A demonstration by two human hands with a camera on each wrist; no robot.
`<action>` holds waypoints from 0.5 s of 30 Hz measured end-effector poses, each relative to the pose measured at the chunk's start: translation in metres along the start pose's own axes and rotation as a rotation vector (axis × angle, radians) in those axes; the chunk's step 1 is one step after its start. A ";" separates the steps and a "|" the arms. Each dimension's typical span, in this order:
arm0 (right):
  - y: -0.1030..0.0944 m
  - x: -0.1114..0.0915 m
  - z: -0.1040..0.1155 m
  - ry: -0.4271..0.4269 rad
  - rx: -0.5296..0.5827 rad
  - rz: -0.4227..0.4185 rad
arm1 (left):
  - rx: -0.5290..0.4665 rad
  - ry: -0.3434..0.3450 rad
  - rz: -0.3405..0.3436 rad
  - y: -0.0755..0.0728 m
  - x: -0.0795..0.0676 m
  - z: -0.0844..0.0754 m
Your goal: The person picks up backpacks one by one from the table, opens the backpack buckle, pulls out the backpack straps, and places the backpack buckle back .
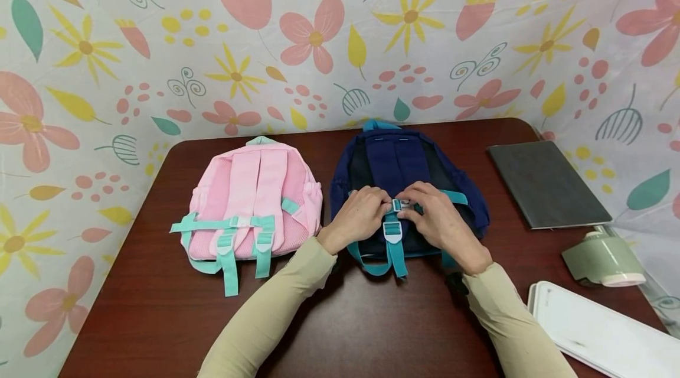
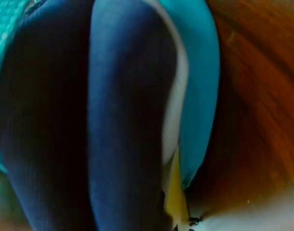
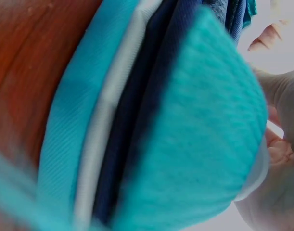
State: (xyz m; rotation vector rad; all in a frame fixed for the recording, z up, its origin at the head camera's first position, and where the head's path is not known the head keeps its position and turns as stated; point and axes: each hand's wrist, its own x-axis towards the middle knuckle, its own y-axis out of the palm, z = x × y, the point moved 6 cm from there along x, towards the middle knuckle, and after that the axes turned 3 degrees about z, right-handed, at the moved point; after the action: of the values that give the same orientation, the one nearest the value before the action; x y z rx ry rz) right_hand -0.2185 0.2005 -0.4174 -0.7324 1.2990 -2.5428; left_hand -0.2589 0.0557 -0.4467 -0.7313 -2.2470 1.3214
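A navy backpack (image 1: 345,159) lies on the table with its shoulder straps facing up. My left hand (image 1: 358,217) pinches the left side of a small white buckle (image 1: 396,205) on its teal cross strap. From the other side, my right hand (image 1: 440,221) pinches the buckle's right part; whether its halves are joined cannot be told. Just below, a white strap adjuster (image 1: 392,231) sits on a teal strap. The left wrist view shows navy fabric (image 2: 127,120) close up, without the hand. In the right wrist view, a broad teal strap (image 3: 199,134) partly covers the right hand (image 3: 284,115).
A pink backpack (image 1: 218,174) with mint straps lies to the left, its cross-strap buckle (image 1: 242,222) joined. On the right are a dark notebook (image 1: 549,183), a green cup-shaped object (image 1: 611,257) and a white flat tray-like thing (image 1: 611,325). A flowered cloth (image 1: 329,94) hangs behind the table (image 1: 366,325).
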 end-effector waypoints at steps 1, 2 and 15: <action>0.000 0.000 0.000 -0.002 0.001 0.000 | -0.006 0.005 -0.009 0.002 0.001 0.002; 0.000 0.000 0.000 -0.003 0.002 0.000 | -0.022 0.005 -0.011 0.002 0.001 0.001; -0.001 0.000 -0.001 0.050 0.008 0.022 | -0.040 -0.062 0.027 -0.009 -0.005 -0.007</action>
State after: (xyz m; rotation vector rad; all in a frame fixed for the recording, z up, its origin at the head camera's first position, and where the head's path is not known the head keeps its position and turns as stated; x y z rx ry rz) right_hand -0.2194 0.2014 -0.4174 -0.6529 1.3035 -2.5629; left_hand -0.2531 0.0535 -0.4357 -0.7471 -2.3263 1.3325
